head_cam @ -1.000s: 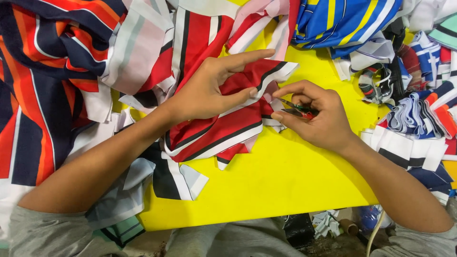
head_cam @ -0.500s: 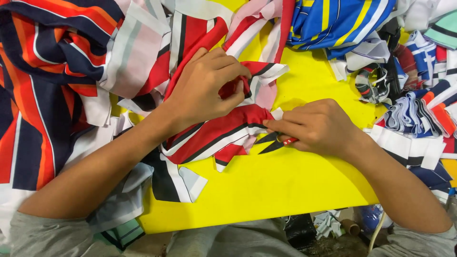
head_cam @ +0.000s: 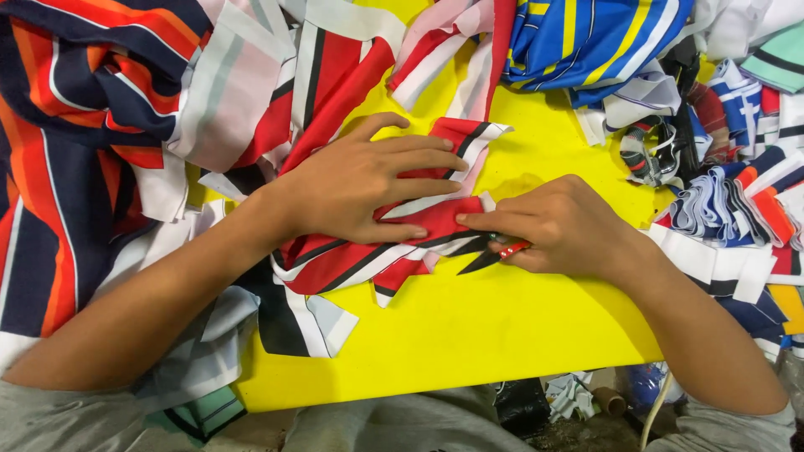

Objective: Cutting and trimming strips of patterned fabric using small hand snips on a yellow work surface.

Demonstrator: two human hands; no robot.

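Observation:
My left hand (head_cam: 368, 188) lies flat, fingers spread, pressing a red, white and black striped fabric piece (head_cam: 352, 255) onto the yellow table (head_cam: 502, 335). My right hand (head_cam: 557, 226) is shut on small red-handled thread snips (head_cam: 494, 255), whose dark blades point left at the lower edge of the striped fabric. The right forefinger touches the fabric's right end, just below my left fingertips.
A large navy, orange and white striped cloth (head_cam: 75, 151) is heaped at the left. Blue and yellow fabric (head_cam: 586, 42) lies at the top. Stacked striped collar pieces (head_cam: 737, 209) sit at the right. Scraps and a cardboard tube (head_cam: 611, 402) lie on the floor below the table edge.
My left hand went from curled to flat on the fabric. My right hand with the snips slid left and down to the fabric's lower edge.

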